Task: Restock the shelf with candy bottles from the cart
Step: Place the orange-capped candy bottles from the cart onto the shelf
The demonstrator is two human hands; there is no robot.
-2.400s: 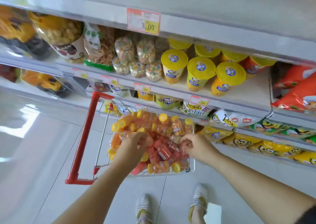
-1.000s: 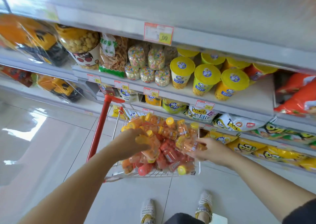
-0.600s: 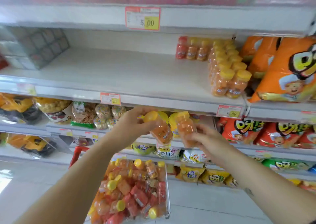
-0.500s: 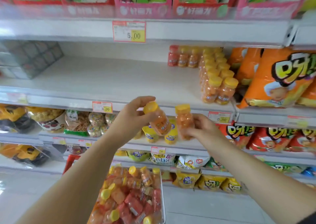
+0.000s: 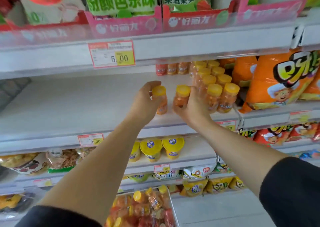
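Left hand: the left hand [image 5: 144,100] is in the middle of the frame, wrapped around a small clear bottle with a yellow cap and orange candy inside [image 5: 160,99]. The fingers curl over the cap and the side.
Left bottle: it stands straight up, with its bottom at or just above the white shelf board [image 5: 69,103]. I cannot tell if it touches.
Right hand: the right hand [image 5: 192,103] is just right of the middle, closed around a second clear bottle with a yellow cap [image 5: 181,97].
Right bottle: it is upright, just beside the left bottle, with a small gap between them.
Bottles on the shelf: a group of yellow-capped candy bottles [image 5: 214,84] stands in rows right of the right hand, very close to it.
Back row: a few orange bottles [image 5: 171,68] stand at the back of the shelf.
Cart: the wire cart with many loose candy bottles [image 5: 147,207] is at the bottom middle of the frame.
Bags: big orange snack bags [image 5: 280,81] fill the right side of the same shelf.
Price tag: a red and yellow tag that reads 5.00 [image 5: 111,54] hangs on the shelf edge above.
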